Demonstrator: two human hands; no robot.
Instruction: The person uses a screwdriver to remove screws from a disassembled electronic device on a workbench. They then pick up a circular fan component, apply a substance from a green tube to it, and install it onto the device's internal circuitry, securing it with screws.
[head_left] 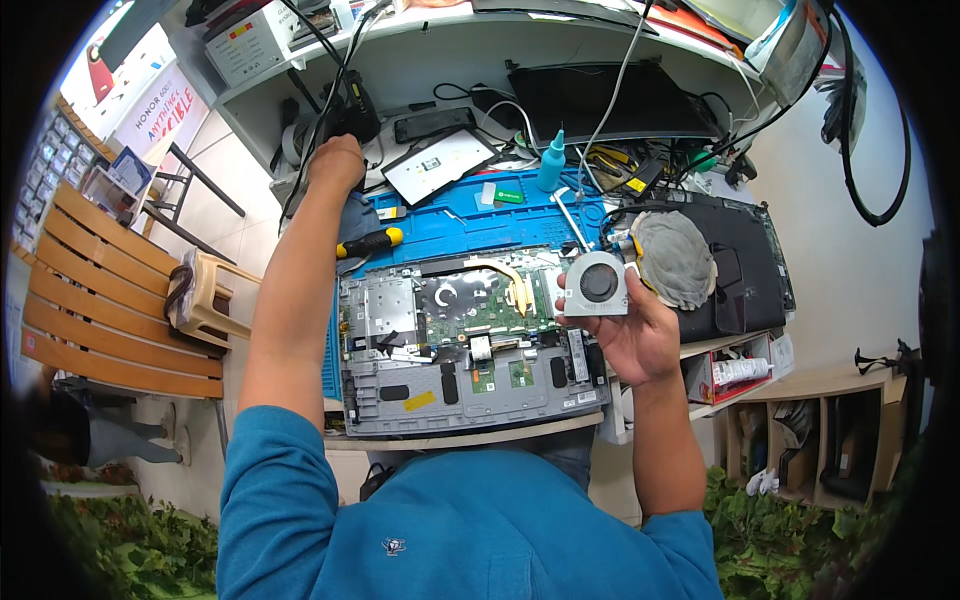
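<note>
My right hand (640,342) holds a silver laptop cooling fan (597,284) by its edges, to the right of the opened laptop. The laptop's grey base (470,390) lies before me with its green circuit board (455,305) and copper heat pipe (518,290) exposed. Stretched to the far left of the bench, my left hand (338,160) looks closed beside a black handheld tool (357,115); what its fingers hold, if anything, is hidden. A yellow-and-black screwdriver (370,242) lies at the laptop's upper left corner.
Under the laptop lies a blue work mat (440,222), with a blue dropper bottle (552,160) at its back. A grey round cloth pad (672,260) rests on a black laptop part (735,270) at right. Behind stand a dark screen (620,100) and several cables.
</note>
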